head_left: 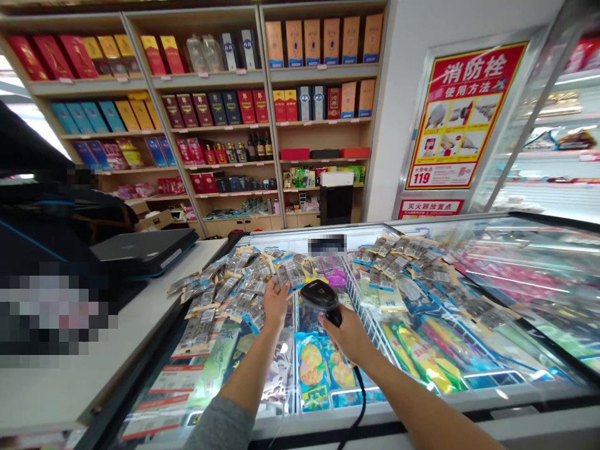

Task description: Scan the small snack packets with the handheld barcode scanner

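Observation:
My right hand (349,334) is wrapped round the handle of a black handheld barcode scanner (320,294); its head faces away from me and its cord hangs down. To its left, my left hand (276,303) has its fingers closed at the edge of a small clear packet (289,272) with dark contents. Beyond and beside that hand lies a loose pile of similar packets (234,284) with tan and blue edges. Another pile of packets (407,256) spreads over the glass to the right. Both piles rest on the glass top of a chest freezer (309,431).
Under the glass, white wire baskets (363,312) hold wrapped ice creams (312,369). On the left, a black laptop-like device (145,247) sits on a white counter (56,387), with a person in dark clothing beside it. Shelves of boxed bottles (328,40) line the back wall.

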`<action>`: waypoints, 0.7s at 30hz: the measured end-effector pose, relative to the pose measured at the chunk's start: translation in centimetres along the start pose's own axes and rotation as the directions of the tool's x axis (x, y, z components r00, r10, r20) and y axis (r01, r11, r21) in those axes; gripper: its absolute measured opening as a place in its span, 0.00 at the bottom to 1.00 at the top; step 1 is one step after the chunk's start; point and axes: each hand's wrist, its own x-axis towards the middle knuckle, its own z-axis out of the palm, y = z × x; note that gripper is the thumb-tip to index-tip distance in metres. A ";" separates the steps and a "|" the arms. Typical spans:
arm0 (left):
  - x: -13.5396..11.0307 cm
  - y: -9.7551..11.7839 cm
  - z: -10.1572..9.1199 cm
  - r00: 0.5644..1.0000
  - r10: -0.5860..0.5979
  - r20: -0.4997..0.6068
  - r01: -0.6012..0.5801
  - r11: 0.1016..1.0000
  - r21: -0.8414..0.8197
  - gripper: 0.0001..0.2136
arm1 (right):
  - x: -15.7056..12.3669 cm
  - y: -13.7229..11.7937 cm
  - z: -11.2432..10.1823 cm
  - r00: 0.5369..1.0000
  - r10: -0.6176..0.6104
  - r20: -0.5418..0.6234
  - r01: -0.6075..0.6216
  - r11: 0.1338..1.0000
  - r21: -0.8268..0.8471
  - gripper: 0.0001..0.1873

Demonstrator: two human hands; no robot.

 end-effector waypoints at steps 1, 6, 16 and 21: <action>0.1 -0.1 -0.1 1.000 0.017 -0.004 -0.017 1.000 0.007 0.21 | 0.2 0.0 -0.2 1.000 0.003 -0.010 -0.002 0.998 0.058 0.12; 0.7 0.0 0.7 0.994 0.101 0.049 -0.106 0.987 0.119 0.23 | 2.8 0.6 -4.6 0.985 -0.003 -0.171 0.050 0.960 0.275 0.16; 1.7 -1.4 18.6 0.917 -0.073 0.392 0.048 0.996 0.073 0.23 | 9.6 4.1 -17.3 0.808 0.074 -0.585 0.161 0.927 0.339 0.17; 2.4 -4.1 27.6 0.917 -0.175 0.358 0.175 0.984 0.032 0.13 | 11.9 5.1 -21.9 0.731 0.096 -0.676 0.185 0.925 0.332 0.15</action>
